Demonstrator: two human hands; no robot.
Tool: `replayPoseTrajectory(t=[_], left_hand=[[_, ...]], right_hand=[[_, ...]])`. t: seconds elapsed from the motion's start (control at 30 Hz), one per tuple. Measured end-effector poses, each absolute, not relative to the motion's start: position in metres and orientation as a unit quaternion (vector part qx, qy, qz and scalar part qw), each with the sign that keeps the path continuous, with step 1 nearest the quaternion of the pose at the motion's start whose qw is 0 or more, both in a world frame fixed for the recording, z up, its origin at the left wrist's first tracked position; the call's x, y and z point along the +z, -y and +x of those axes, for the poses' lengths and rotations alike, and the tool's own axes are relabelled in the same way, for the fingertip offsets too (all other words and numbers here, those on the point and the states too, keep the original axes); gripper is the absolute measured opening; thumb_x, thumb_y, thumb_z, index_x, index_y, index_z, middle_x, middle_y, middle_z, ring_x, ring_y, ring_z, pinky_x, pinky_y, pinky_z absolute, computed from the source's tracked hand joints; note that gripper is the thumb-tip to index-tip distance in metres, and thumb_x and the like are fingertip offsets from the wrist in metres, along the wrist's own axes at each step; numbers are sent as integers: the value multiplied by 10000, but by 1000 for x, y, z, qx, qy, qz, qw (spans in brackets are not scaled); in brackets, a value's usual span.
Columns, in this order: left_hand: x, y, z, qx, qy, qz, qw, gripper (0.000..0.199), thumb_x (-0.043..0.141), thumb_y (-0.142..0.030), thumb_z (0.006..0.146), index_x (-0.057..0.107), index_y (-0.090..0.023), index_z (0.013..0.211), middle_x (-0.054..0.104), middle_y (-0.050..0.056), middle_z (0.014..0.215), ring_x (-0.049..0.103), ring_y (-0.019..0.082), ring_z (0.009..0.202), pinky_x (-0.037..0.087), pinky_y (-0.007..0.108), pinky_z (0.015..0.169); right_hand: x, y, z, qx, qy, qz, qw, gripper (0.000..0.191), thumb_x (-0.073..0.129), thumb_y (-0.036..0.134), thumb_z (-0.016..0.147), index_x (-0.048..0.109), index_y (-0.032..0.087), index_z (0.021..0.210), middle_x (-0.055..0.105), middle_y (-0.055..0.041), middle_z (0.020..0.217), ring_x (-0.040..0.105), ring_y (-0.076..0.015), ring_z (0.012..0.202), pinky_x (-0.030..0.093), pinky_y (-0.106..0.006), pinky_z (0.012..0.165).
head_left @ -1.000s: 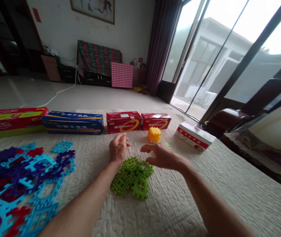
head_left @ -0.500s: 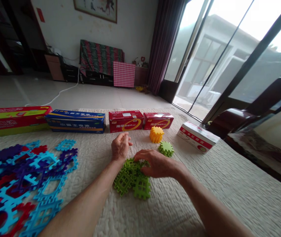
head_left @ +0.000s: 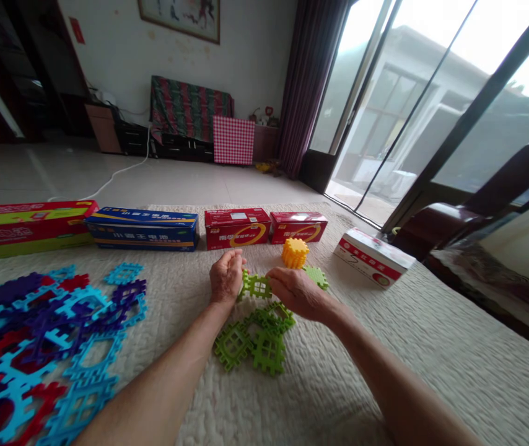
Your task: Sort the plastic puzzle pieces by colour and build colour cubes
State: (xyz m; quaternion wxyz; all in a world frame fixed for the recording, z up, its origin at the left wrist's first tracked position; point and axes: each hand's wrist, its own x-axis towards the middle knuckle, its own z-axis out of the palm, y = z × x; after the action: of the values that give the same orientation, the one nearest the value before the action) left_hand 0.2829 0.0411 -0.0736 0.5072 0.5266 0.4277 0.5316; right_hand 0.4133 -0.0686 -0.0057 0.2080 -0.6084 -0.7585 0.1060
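While the view looks down over a cream quilted mat (head_left: pixel 385 347) that fills the lower frame, a scatter of flat blue, purple and red interlocking tiles (head_left: pixel 46 334) lies at the lower left. Above them, along the mat's far edge, boxes stand in a row: a long red and yellow box (head_left: pixel 23 228) at the far left, then a blue box (head_left: pixel 146 228), then two smaller red boxes (head_left: pixel 235 228) side by side.

Near the middle of the frame, the left hand (head_left: pixel 225 279) is curled, its fingers pinching the left edge of a green interlocking tile (head_left: pixel 257 286) held upright just above the mat. The right hand (head_left: pixel 298 292) grips the same tile from its right side, fingers closed around it, so the tile sits between both hands.

Just below the hands, a small pile of loose green tiles (head_left: pixel 253 337) lies flat on the mat. Just above the right hand stands a yellow block cube (head_left: pixel 295 253), close to the red boxes, and beside it, partly hidden behind the right hand, a green assembled block (head_left: pixel 316 276). Further right, a white and red box (head_left: pixel 375 257) lies at an angle near the mat's edge.
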Motion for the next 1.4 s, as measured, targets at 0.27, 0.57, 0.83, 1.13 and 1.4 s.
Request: replayPoseTrajectory(t=[0.27,0.57,0.83,1.13,1.4], left_hand=[[-78,-43,284,530,-423,542,496,303,497,-350,780,656,-165,960,673,25,774,634,116,524,446,203,488],[-75,-41,285,531,-427,542,492,298,490,-340,784,654,-168,962,669,25,789,630,106,525,451,201,494],[-77,-43,284,523,-430,553,484,309,489,-351,788,652,-165,973,678,30,792,635,114,528,445,204,484],[-79,-44,284,522,-431,547,493,325,498,-379,778,653,-170,974,682,28,783,641,126,538,436,205,476],[-76,-41,285,531,-422,533,506,328,515,-386,760,651,-158,953,663,26,774,626,117,515,420,195,456]], right_hand=[[-19,64,419,52,726,-645,233,271,516,168,813,595,134,1069,650,-91,946,599,-170,821,444,-282,747],[-25,65,409,84,774,-598,188,447,566,98,710,562,157,1154,616,-120,1160,577,-220,1050,436,-355,931],[-33,61,404,78,755,-627,176,422,556,116,724,567,139,1146,616,-118,1106,576,-207,1013,441,-322,897],[-21,64,414,-20,773,-614,161,468,570,68,725,535,173,1180,561,-115,1175,502,-222,1082,414,-374,934],[22,80,468,1,737,-657,158,460,595,119,716,570,201,1168,632,-82,1086,592,-203,956,469,-353,855]])
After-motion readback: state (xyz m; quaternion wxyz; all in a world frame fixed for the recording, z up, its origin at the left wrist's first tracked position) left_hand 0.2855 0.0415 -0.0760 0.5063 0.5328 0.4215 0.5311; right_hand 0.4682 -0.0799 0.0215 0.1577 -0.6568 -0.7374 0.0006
